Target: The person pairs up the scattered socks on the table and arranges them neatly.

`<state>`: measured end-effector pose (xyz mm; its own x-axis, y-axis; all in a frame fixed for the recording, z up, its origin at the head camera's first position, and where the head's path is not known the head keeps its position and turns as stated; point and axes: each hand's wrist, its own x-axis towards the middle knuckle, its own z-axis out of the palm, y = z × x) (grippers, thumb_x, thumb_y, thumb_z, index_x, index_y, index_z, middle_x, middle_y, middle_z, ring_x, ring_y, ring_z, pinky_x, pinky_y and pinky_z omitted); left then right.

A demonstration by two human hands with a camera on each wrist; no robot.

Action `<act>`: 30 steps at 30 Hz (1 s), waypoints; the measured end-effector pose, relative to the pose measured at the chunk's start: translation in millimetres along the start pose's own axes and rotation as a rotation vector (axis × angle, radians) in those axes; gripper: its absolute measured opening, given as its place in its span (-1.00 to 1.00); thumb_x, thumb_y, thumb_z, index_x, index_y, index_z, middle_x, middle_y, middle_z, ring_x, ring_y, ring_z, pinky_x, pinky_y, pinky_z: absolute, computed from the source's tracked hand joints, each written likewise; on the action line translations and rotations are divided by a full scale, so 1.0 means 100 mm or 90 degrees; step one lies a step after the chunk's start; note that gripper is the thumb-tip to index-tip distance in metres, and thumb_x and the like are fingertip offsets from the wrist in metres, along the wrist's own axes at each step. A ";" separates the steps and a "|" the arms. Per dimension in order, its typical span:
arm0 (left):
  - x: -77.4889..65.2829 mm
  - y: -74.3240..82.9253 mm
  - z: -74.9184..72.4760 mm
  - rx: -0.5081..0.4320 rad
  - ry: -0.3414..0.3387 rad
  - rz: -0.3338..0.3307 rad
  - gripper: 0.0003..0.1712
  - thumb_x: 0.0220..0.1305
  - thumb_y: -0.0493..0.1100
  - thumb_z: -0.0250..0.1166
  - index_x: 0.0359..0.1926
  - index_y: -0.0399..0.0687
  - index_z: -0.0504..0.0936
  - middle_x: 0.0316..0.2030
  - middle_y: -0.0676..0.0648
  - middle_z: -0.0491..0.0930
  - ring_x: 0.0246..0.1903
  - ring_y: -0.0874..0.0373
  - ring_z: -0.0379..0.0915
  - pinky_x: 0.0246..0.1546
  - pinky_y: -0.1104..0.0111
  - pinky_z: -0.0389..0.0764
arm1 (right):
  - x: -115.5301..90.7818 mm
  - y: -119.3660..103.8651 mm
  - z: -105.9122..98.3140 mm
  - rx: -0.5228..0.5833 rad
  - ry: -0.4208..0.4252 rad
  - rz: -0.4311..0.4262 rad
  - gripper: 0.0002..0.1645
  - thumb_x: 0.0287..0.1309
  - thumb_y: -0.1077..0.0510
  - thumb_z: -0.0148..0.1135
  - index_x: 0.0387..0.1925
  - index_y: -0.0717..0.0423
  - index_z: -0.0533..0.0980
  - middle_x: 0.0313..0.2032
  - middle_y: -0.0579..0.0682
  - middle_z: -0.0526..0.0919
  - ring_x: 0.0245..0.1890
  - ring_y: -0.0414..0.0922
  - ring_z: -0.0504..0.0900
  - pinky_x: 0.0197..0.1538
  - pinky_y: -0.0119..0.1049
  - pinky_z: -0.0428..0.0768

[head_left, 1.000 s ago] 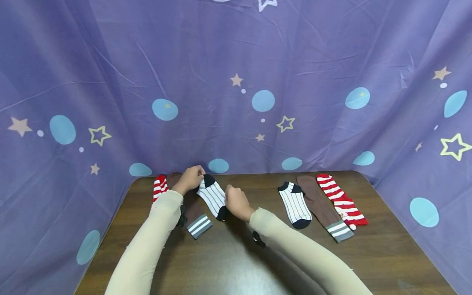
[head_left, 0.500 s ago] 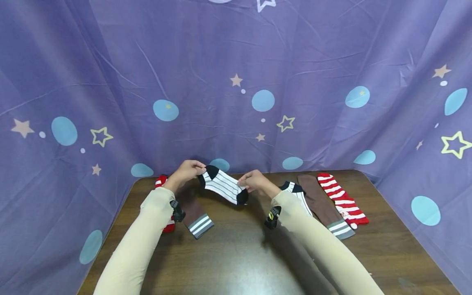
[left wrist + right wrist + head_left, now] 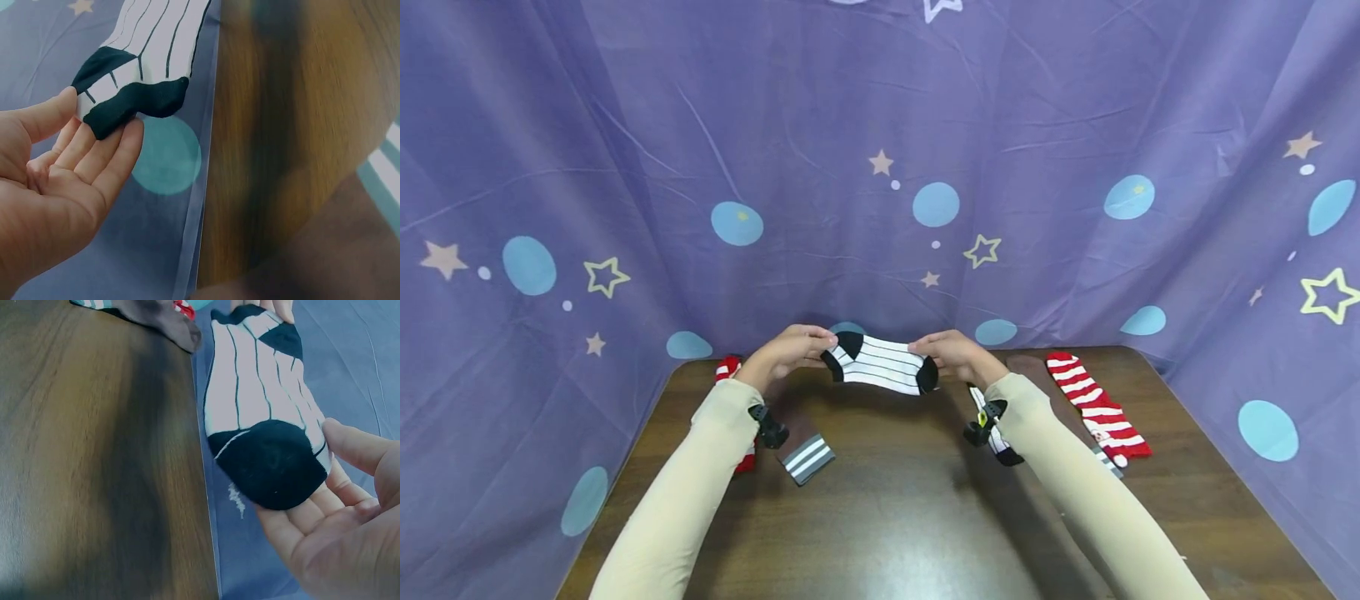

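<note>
A white ankle sock [image 3: 883, 364] with thin dark stripes and black heel, toe and cuff is stretched sideways above the back of the table. My left hand [image 3: 790, 350] pinches its heel and cuff end; the toe end is between the thumb and fingers of my right hand [image 3: 957, 350]. In the left wrist view, the left thumb lies on the sock [image 3: 153, 44] near the heel, with the fingers beneath the cuff. The right wrist view shows the sock [image 3: 269, 394] with its black toe nearest and the right hand's fingers [image 3: 281, 528] underneath it.
At left on the table [image 3: 880, 508] lie a brown sock [image 3: 807, 459] with a grey-and-white cuff and a red-striped sock [image 3: 727, 367], partly hidden by my arm. On the right are another white striped sock [image 3: 1006, 452], a brown sock [image 3: 1033, 367] and a red-striped sock [image 3: 1093, 404]. A purple curtain [image 3: 850, 125] stands behind.
Both hands have lifted the white striped sock off the left group and carried it right. It has turned from slanting to nearly level. My right arm now covers more of the right-hand socks.
</note>
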<state>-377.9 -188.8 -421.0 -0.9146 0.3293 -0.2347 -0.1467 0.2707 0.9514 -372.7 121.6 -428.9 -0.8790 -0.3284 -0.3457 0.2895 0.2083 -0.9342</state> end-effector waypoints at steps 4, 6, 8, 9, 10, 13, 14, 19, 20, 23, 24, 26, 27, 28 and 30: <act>-0.02 0.02 0.07 -0.044 -0.013 -0.023 -0.68 0.54 -0.24 0.11 0.18 -0.35 0.46 -0.35 0.16 0.64 -0.31 0.30 0.63 0.01 0.26 0.70 | -0.02 0.00 -0.06 0.024 -0.006 0.009 -0.80 0.42 0.13 0.23 -0.06 0.18 0.56 -0.46 -0.15 0.67 -0.49 -0.25 0.64 -0.31 -0.33 0.68; -0.04 0.01 0.10 -0.064 -0.018 -0.035 -0.65 0.54 -0.25 0.10 0.21 -0.37 0.43 -0.38 0.14 0.66 -0.33 0.28 0.64 -0.05 0.30 0.70 | -0.03 0.00 -0.09 0.029 -0.013 0.012 -0.81 0.43 0.14 0.21 -0.06 0.17 0.56 -0.47 -0.16 0.66 -0.51 -0.27 0.62 -0.34 -0.36 0.66; -0.05 0.00 0.12 -0.085 -0.022 -0.045 -0.62 0.54 -0.26 0.09 0.25 -0.39 0.40 -0.39 0.13 0.68 -0.34 0.27 0.65 -0.07 0.31 0.70 | -0.04 0.01 -0.11 0.039 -0.022 0.014 -0.85 0.45 0.17 0.18 -0.07 0.15 0.56 -0.47 -0.16 0.66 -0.52 -0.27 0.62 -0.35 -0.38 0.65; -0.05 -0.01 0.13 -0.090 -0.025 -0.048 -0.60 0.54 -0.26 0.09 0.27 -0.41 0.39 -0.39 0.13 0.68 -0.34 0.27 0.65 -0.08 0.32 0.70 | -0.04 0.02 -0.12 0.047 -0.029 0.016 -0.87 0.46 0.18 0.16 -0.08 0.14 0.57 -0.47 -0.16 0.66 -0.52 -0.27 0.61 -0.35 -0.39 0.64; -0.05 -0.02 0.14 -0.096 -0.027 -0.050 -0.59 0.55 -0.26 0.09 0.28 -0.42 0.38 -0.39 0.13 0.68 -0.34 0.28 0.65 -0.08 0.32 0.71 | -0.05 0.02 -0.13 0.056 -0.035 0.019 -0.89 0.47 0.20 0.15 -0.10 0.12 0.57 -0.47 -0.16 0.66 -0.52 -0.27 0.62 -0.35 -0.40 0.64; -0.05 -0.05 0.16 -0.108 -0.033 -0.053 -0.56 0.55 -0.26 0.08 0.32 -0.43 0.35 -0.39 0.13 0.69 -0.34 0.28 0.66 -0.11 0.34 0.72 | -0.06 0.04 -0.17 0.080 -0.061 0.027 -0.85 0.49 0.25 0.08 -0.17 0.05 0.58 -0.45 -0.14 0.69 -0.48 -0.26 0.64 -0.33 -0.41 0.64; -0.05 -0.06 0.16 -0.111 -0.034 -0.053 -0.55 0.55 -0.26 0.08 0.32 -0.44 0.35 -0.39 0.13 0.69 -0.34 0.29 0.66 -0.13 0.36 0.72 | -0.06 0.04 -0.18 0.087 -0.071 0.029 -0.82 0.50 0.26 0.06 -0.20 0.03 0.58 -0.44 -0.13 0.70 -0.47 -0.26 0.65 -0.32 -0.41 0.65; -0.04 -0.07 0.16 -0.126 -0.028 -0.054 -0.60 0.54 -0.27 0.08 0.27 -0.42 0.39 -0.41 0.12 0.69 -0.35 0.27 0.66 -0.16 0.37 0.71 | -0.09 0.02 -0.23 0.097 -0.106 0.027 -0.75 0.52 0.27 0.02 -0.25 0.00 0.59 -0.40 -0.13 0.74 -0.39 -0.25 0.69 -0.24 -0.40 0.67; -0.04 -0.07 0.16 -0.130 -0.026 -0.055 -0.62 0.54 -0.28 0.08 0.25 -0.41 0.40 -0.41 0.12 0.69 -0.35 0.27 0.66 -0.16 0.37 0.71 | -0.10 0.01 -0.24 0.095 -0.110 0.027 -0.75 0.52 0.27 0.02 -0.25 0.00 0.59 -0.40 -0.13 0.73 -0.39 -0.26 0.69 -0.24 -0.40 0.67; -0.03 -0.06 0.15 -0.137 -0.018 -0.062 -0.66 0.54 -0.29 0.07 0.22 -0.37 0.42 -0.42 0.12 0.69 -0.35 0.27 0.66 -0.16 0.37 0.71 | -0.11 -0.01 -0.25 0.090 -0.119 0.033 -0.76 0.51 0.29 0.03 -0.23 0.03 0.60 -0.39 -0.13 0.72 -0.40 -0.26 0.69 -0.22 -0.41 0.67; -0.03 -0.06 0.15 -0.138 -0.016 -0.064 -0.67 0.54 -0.29 0.07 0.22 -0.37 0.42 -0.43 0.12 0.69 -0.36 0.27 0.66 -0.16 0.37 0.71 | -0.11 -0.01 -0.26 0.088 -0.122 0.033 -0.76 0.50 0.31 0.03 -0.22 0.04 0.60 -0.39 -0.13 0.72 -0.39 -0.26 0.69 -0.21 -0.41 0.68; -0.03 -0.05 0.14 -0.139 -0.013 -0.067 -0.68 0.55 -0.29 0.07 0.21 -0.35 0.44 -0.43 0.12 0.69 -0.36 0.27 0.66 -0.15 0.36 0.71 | -0.12 -0.01 -0.27 0.082 -0.125 0.033 -0.75 0.48 0.35 0.05 -0.24 0.06 0.62 -0.39 -0.12 0.72 -0.38 -0.26 0.69 -0.19 -0.42 0.69; -0.04 -0.05 0.13 -0.138 -0.012 -0.067 -0.69 0.55 -0.29 0.07 0.21 -0.35 0.44 -0.42 0.13 0.69 -0.35 0.27 0.66 -0.13 0.35 0.71 | -0.12 0.00 -0.28 0.079 -0.125 0.034 -0.73 0.47 0.37 0.05 -0.27 0.07 0.63 -0.39 -0.12 0.72 -0.38 -0.26 0.70 -0.18 -0.42 0.70; -0.04 -0.05 0.12 -0.137 -0.012 -0.067 -0.69 0.55 -0.29 0.07 0.20 -0.34 0.44 -0.42 0.13 0.68 -0.35 0.28 0.66 -0.11 0.34 0.71 | -0.11 0.00 -0.29 0.075 -0.124 0.036 -0.71 0.46 0.38 0.06 -0.30 0.07 0.63 -0.40 -0.11 0.73 -0.37 -0.26 0.71 -0.17 -0.42 0.70; -0.04 -0.04 0.12 -0.135 -0.015 -0.068 -0.70 0.55 -0.28 0.07 0.19 -0.32 0.45 -0.41 0.13 0.68 -0.34 0.28 0.65 -0.06 0.31 0.71 | -0.12 0.01 -0.31 0.060 -0.127 0.039 -0.66 0.45 0.39 0.05 -0.37 0.07 0.65 -0.41 -0.12 0.73 -0.35 -0.27 0.71 -0.15 -0.43 0.70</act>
<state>-369.3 -180.9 -426.4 -0.8809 0.3306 -0.3387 -0.3204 0.1102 0.9408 -373.9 154.2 -422.8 -0.7693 -0.4948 -0.4042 0.3830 0.1493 -0.9116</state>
